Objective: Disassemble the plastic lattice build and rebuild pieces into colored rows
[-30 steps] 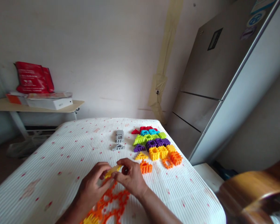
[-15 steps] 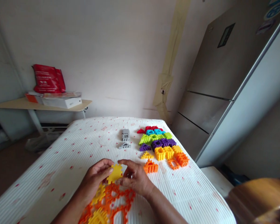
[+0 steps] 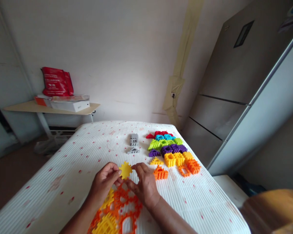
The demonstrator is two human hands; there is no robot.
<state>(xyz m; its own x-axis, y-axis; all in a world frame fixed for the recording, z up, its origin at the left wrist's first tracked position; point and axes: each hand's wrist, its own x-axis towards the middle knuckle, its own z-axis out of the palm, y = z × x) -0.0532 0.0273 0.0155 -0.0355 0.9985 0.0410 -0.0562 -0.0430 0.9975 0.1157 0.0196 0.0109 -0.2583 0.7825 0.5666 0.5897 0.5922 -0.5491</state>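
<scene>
A flat yellow building block (image 3: 125, 170) with toothed edges is pinched at its left side between the thumb and fingers of my left hand (image 3: 106, 178). My right hand (image 3: 145, 185) is on the block's other side, its thumb and forefinger apart. The forefinger tip is at the block's right edge; whether it touches cannot be told. Below both hands lies a group of orange toothed pieces (image 3: 117, 205), some with cut-out openings. Yellow pieces (image 3: 106, 224) lie among them at the left, partly hidden by my left wrist.
To the right are grouped blocks: orange (image 3: 193, 166), yellow (image 3: 170, 160), purple (image 3: 169, 150), green (image 3: 154, 144), blue (image 3: 159, 137) and red (image 3: 161, 133). Grey blocks (image 3: 134, 139) stand farther back on the white tablecloth (image 3: 70, 169). A fridge (image 3: 219, 81) stands at the right.
The yellow block has been turned and raised slightly away from me, with both hands following. My view has shifted a little, so the surroundings sit farther right.
</scene>
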